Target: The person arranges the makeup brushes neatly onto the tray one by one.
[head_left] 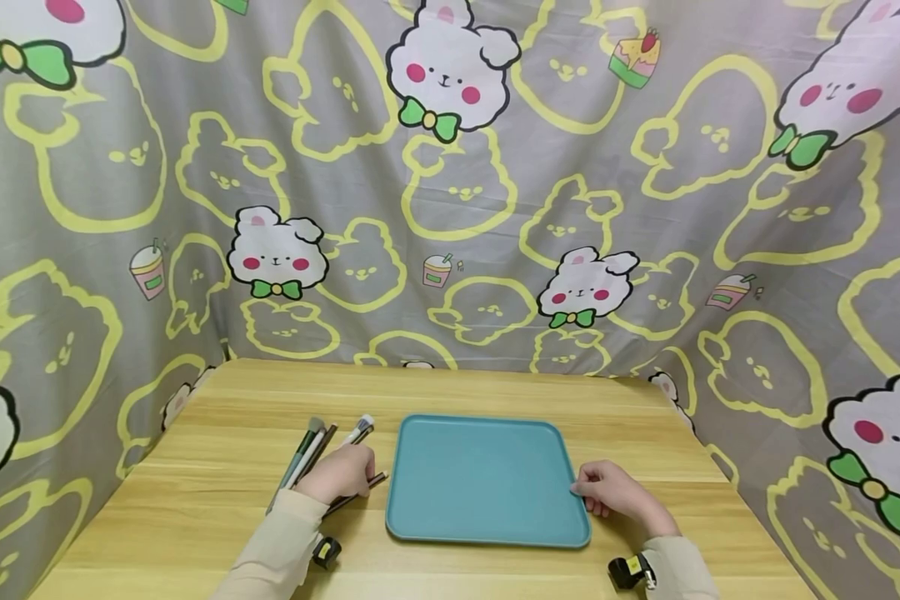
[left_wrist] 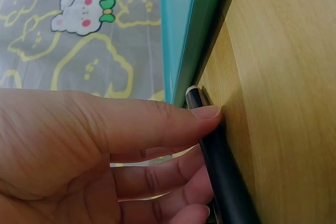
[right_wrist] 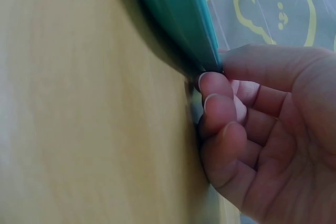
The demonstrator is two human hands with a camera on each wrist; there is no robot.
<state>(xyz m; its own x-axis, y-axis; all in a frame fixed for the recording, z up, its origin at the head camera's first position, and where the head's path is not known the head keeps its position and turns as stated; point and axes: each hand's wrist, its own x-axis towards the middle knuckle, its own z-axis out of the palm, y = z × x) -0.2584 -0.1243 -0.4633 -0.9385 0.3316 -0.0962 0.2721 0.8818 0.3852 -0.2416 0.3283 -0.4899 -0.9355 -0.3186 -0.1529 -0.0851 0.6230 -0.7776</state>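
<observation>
A blue-green rectangular tray (head_left: 487, 479) lies on the wooden table in the head view. My right hand (head_left: 611, 490) pinches its right edge; in the right wrist view the thumb is at the rim (right_wrist: 210, 40) and the curled fingers (right_wrist: 219, 114) are below it. To the tray's left, my left hand (head_left: 345, 473) holds a slim black stick with a pale tip (left_wrist: 223, 166) between thumb and fingers. Its pale end is close beside the tray's left side. Several makeup brushes (head_left: 303, 450) lie around the left hand, partly hidden by it.
The wooden table (head_left: 510, 390) extends behind the tray and to both sides. Patterned curtain cloth (head_left: 465, 233) hangs at the back and along both sides. A small black device is on the left wrist (head_left: 326, 552) and another on the right wrist (head_left: 630, 572).
</observation>
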